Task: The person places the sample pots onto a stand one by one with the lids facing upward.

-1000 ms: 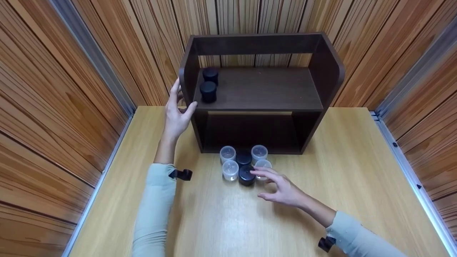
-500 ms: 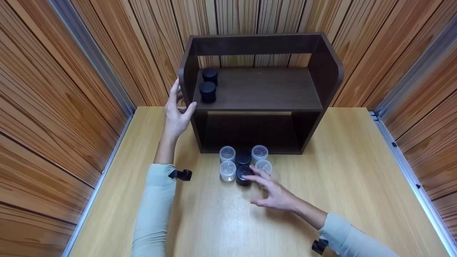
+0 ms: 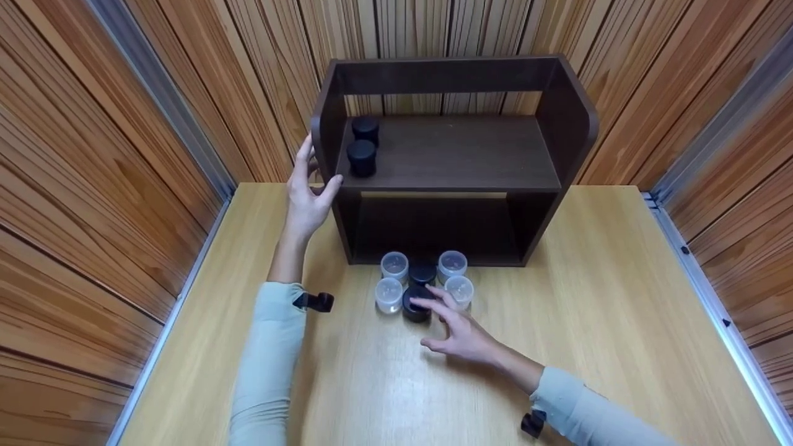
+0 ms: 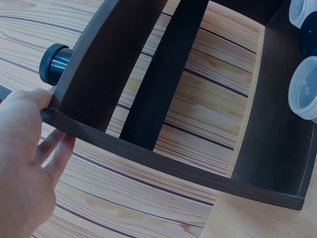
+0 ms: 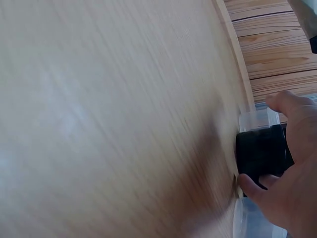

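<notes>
My left hand [image 3: 306, 207] grips the left side panel of a dark brown two-tier shelf [image 3: 458, 155], thumb at the front edge and fingers behind it. In front of the shelf, my right hand [image 3: 461, 334] touches the near black jar [image 3: 410, 313] with extended fingertips, its thumb held apart. In the right wrist view, that black jar [image 5: 260, 151] stands between two translucent ones. A second black jar [image 3: 422, 272] is right behind it. Clear jars flank the pair, a near-left one [image 3: 389, 295] and a near-right one [image 3: 460, 290], partly behind my fingers.
Two more black jars, the front one [image 3: 362, 160] and the rear one [image 3: 365, 130], stand at the left of the upper tier. Far clear jars [image 3: 394, 266] sit by the shelf's foot. Wood-panelled walls [image 3: 111, 217] surround the light wooden table [image 3: 595, 297].
My right hand has moved left, sliding the near black jar and the near-left clear jar slightly left. The left hand stays on the shelf panel.
</notes>
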